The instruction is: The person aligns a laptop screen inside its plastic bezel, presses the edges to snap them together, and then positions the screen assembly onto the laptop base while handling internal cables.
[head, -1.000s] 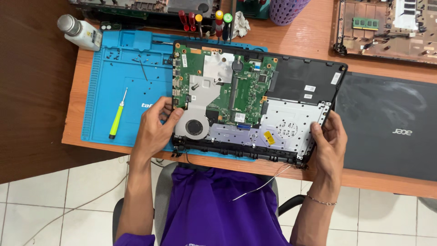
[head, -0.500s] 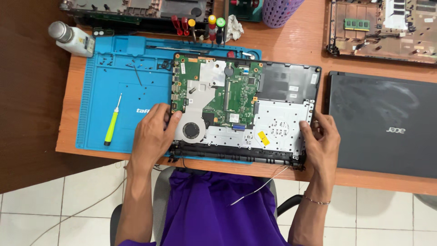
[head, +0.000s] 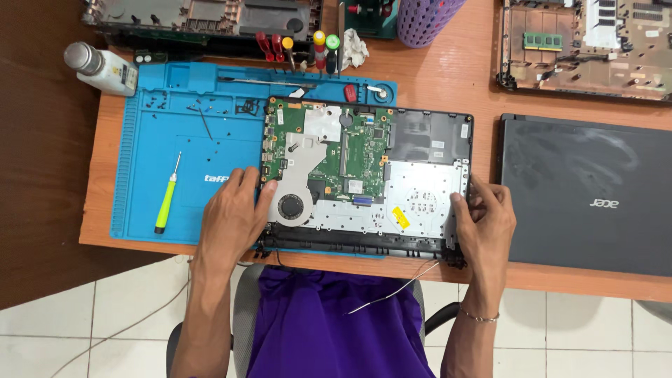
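Black plastic base: opened laptop chassis [head: 364,175] lies bottom-up on the blue silicone repair mat [head: 175,140], straddling the mat's 3 o'clock edge and the bare wooden desk [head: 448,77].
Cover state: bottom cover already off; green motherboard [head: 325,150], round black cooling fan [head: 290,208] and silver metal shield plate [head: 413,199] all exposed.
Left to do (judgement): board, fan and shield look seated in the chassis, so internals are not yet lifted out; cannot tell which screws remain.
Left hand [head: 231,217]: at chassis 8 o'clock corner, fingers curled over the edge beside the fan, thumb on the frame; loose pinch on the chassis rim, nothing else held.
Right hand [head: 486,220]: at chassis 4 o'clock corner, fingertips hooked on the side edge; part-closed grip on the rim only.
Mat trays: shallow compartments at mat 12 o'clock hold scattered small dark screws [head: 199,108]; count too small to tell.
Loose tool: green-handled precision screwdriver [head: 166,196] lies on the mat at 9 o'clock of the left hand, untouched.
Holder: screwdrivers with red, yellow and green caps [head: 301,49] stand in a rack at 12 o'clock.
Basket: purple mesh cup [head: 427,17] at 12 o'clock; contents hidden.
Bottle: white plastic bottle with grey cap [head: 101,66] at mat 10 o'clock corner, on its side.
Other units: closed dark grey laptop [head: 584,192] at 3 o'clock; second stripped chassis [head: 584,42] at 1 o'clock.
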